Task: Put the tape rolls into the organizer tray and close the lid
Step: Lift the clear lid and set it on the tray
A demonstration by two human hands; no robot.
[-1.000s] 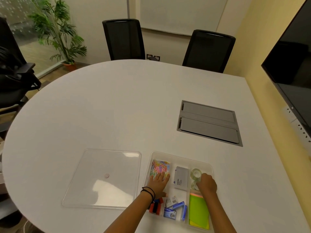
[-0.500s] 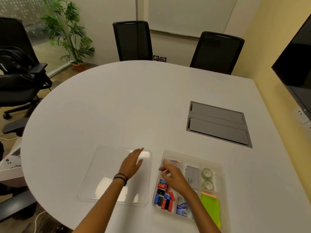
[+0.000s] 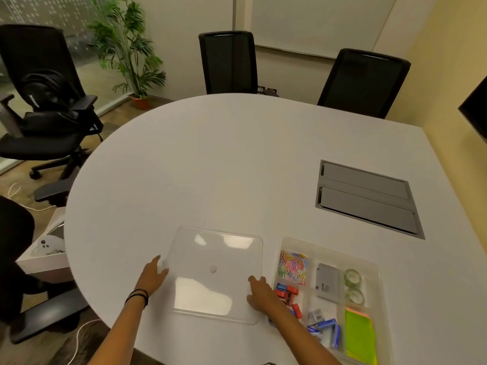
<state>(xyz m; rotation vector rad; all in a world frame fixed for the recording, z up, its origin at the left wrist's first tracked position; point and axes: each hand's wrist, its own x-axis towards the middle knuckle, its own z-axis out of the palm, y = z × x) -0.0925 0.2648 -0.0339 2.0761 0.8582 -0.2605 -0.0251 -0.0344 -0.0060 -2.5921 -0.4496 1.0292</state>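
Two clear tape rolls (image 3: 353, 285) lie one behind the other in a right-hand compartment of the clear organizer tray (image 3: 332, 248), which stands on the white table at the lower right. The transparent lid (image 3: 216, 275) lies flat on the table just left of the tray. My left hand (image 3: 153, 275) touches the lid's left edge with fingers stretched out. My right hand (image 3: 259, 293) rests on the lid's right edge, between lid and tray, fingers apart. Neither hand has lifted the lid.
The tray also holds coloured paper clips (image 3: 292, 267), a grey box (image 3: 327, 283), red and blue small items, and green sticky notes (image 3: 359, 335). A grey cable hatch (image 3: 366, 198) is set into the table behind the tray. Black chairs (image 3: 228, 61) stand around the table.
My right hand left the tape rolls in the tray and crossed to the lid's right edge. My left hand moved from the tray to the lid's left edge. The view shifted left.
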